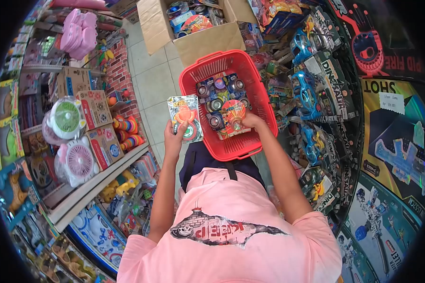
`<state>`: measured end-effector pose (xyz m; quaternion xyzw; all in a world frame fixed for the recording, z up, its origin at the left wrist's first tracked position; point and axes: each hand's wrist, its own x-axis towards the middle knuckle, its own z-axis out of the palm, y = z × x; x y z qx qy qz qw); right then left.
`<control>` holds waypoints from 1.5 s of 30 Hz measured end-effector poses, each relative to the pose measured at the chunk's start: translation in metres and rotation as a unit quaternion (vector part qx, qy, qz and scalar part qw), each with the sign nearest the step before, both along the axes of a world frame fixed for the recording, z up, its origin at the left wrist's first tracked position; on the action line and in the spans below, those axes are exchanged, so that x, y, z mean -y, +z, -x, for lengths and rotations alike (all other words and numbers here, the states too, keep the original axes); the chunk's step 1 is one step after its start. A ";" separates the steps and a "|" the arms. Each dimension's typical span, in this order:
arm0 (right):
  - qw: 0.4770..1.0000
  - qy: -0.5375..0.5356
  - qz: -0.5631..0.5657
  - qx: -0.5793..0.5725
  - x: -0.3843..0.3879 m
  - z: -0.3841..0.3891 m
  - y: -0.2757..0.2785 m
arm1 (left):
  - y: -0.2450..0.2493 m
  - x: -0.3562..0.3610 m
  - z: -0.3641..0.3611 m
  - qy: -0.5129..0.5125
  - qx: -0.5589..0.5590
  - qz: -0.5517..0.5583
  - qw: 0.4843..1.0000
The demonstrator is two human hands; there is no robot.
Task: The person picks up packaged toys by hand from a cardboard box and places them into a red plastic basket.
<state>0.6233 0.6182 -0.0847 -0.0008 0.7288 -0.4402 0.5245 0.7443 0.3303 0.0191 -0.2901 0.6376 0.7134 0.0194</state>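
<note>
My left hand is closed on the lower left edge of a carded toy pack, which shows an orange shape above a green and dark round one. It is held up beside the left rim of a red plastic basket. Inside the basket, my right hand grips the edge of a red-and-yellow toy pack. Several blister packs with round toys lie beneath and around it. My right fingertips are partly hidden by the pack.
An open cardboard box of similar packs stands beyond the basket. Shelves on the left carry toy fans and boxes. Hanging blue toys and large toy boxes line the right. A tiled floor runs between.
</note>
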 end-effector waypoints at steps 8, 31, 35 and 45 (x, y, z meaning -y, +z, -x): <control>0.919 0.314 -0.194 -0.137 -0.004 -0.005 -0.087 | 0.007 -0.015 -0.016 0.029 -0.023 0.017 0.999; 0.968 -0.113 0.082 -0.208 0.022 0.008 0.053 | -0.077 -0.111 0.055 -0.059 -0.002 0.131 0.990; 0.940 -0.080 -0.062 -0.327 0.021 0.008 -0.006 | -0.142 -0.115 0.066 -0.117 0.012 0.254 0.960; 0.912 -0.076 -0.176 -0.362 0.027 -0.022 -0.065 | -0.126 -0.124 0.062 -0.200 0.131 0.360 0.902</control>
